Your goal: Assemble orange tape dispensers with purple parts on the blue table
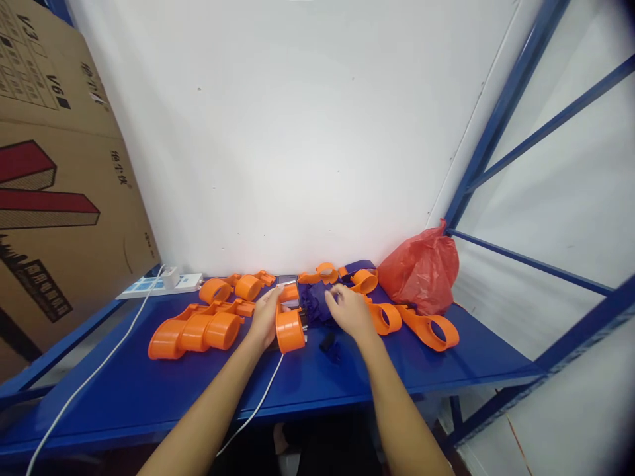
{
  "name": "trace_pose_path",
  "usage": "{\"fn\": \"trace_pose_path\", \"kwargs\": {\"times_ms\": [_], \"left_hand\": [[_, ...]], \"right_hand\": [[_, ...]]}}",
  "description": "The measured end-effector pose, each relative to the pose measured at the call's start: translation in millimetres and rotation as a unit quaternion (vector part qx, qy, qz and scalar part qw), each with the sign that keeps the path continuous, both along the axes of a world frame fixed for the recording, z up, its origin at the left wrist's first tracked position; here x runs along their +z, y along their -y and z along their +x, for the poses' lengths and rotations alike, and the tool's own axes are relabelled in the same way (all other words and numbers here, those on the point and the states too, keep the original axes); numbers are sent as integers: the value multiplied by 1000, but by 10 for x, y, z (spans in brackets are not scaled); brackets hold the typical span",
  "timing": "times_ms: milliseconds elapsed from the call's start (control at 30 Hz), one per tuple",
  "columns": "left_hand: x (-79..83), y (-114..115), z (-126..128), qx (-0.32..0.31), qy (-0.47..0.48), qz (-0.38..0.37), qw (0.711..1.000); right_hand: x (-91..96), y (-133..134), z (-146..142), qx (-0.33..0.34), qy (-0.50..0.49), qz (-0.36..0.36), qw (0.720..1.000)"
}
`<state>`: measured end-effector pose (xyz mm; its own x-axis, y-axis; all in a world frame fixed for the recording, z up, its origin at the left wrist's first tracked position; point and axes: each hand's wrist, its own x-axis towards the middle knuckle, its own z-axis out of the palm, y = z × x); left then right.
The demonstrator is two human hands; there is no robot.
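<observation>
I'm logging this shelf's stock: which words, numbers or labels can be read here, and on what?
"V3": on the cardboard box, in a printed grid near its top.
"V6": same grid, lower down.
Chinese characters on the box face and on its black strip: too blurred to read.
Blue label on the power strip: too small to read.
Orange parts and red bag: no text visible.

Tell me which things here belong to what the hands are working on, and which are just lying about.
In hand:
left hand against orange tube
right hand on purple pieces

Lying about:
red bag
power strip
cardboard box
joined orange tubes, far left
</observation>
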<state>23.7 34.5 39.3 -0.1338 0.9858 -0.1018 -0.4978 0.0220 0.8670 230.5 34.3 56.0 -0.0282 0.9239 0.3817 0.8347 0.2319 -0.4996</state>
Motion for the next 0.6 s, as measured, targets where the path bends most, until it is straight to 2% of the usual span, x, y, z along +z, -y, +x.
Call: {"fn": "trace_pose_path", "kwargs": {"times_ms": [100,200,300,467,600], "left_hand": [[-22,-16,0,-11,-3,6,1000],[-22,-15,9,-25,-6,19,999],[-17,-7,9,-32,-22,28,999],[-10,5,-4,-50,-64,23,996],[36,34,8,-58,-62,31,996]], "right_hand": [[5,393,241,75,19,-122,990],[-74,659,340,135,41,-178,974],[-189,672,278,135,59,-159,976],[-387,408,58,157,70,-77,982],[-477,281,-74,138,82,-36,986]]}}
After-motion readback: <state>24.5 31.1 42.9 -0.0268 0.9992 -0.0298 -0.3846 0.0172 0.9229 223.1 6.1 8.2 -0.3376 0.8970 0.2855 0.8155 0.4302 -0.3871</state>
